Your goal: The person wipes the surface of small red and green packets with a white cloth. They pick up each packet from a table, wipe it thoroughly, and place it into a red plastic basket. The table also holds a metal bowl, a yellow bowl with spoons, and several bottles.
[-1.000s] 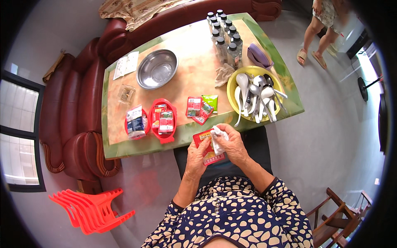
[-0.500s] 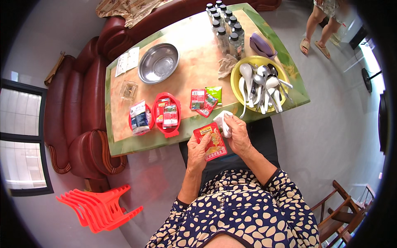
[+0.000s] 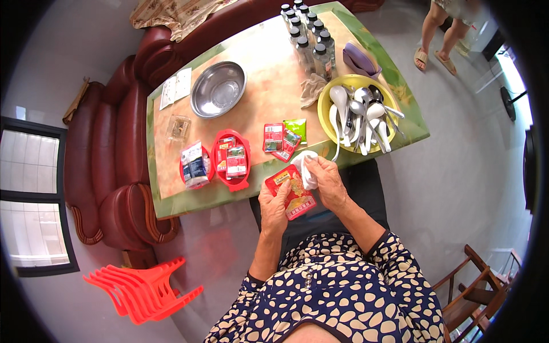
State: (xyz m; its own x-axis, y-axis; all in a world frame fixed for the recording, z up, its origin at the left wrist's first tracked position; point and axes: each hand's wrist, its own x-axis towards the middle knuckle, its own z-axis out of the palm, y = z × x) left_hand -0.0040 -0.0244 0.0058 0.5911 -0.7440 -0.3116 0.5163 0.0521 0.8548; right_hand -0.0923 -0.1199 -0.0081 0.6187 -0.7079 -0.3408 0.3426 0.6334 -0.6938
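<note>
Red packet (image 3: 297,208), held in front of the person's body between the hands, lies just up and to the right of the left hand (image 3: 273,210), which is the nearer of the 2 and grips it by the left side, thumb across the printed face, the other fingers mostly hidden beneath. The packet's long axis slants: its far end leans left, away from the body, and its near end points right, toward the right forearm. The right hand (image 3: 330,180) is closed on a crumpled white tissue (image 3: 307,178), pinched at the packet's far right corner; whether tissue and packet touch I cannot tell. So the relation that matters is the packet's right long side facing the right hand across a narrow gap, while its left side is taken up by the left palm. The near edge of the table (image 3: 410,128) runs just beyond the fingertips, and a dark seat (image 3: 369,188) shows beneath the hands. Past that edge, straight ahead, lie 2 red packs (image 3: 273,137) and 1 green pouch (image 3: 295,130). Close beyond the right hand, a yellow basin (image 3: 322,117) with a spoon handle overhanging its rim narrows the room; farther out from the left hand sits a red basket (image 3: 237,186).
</note>
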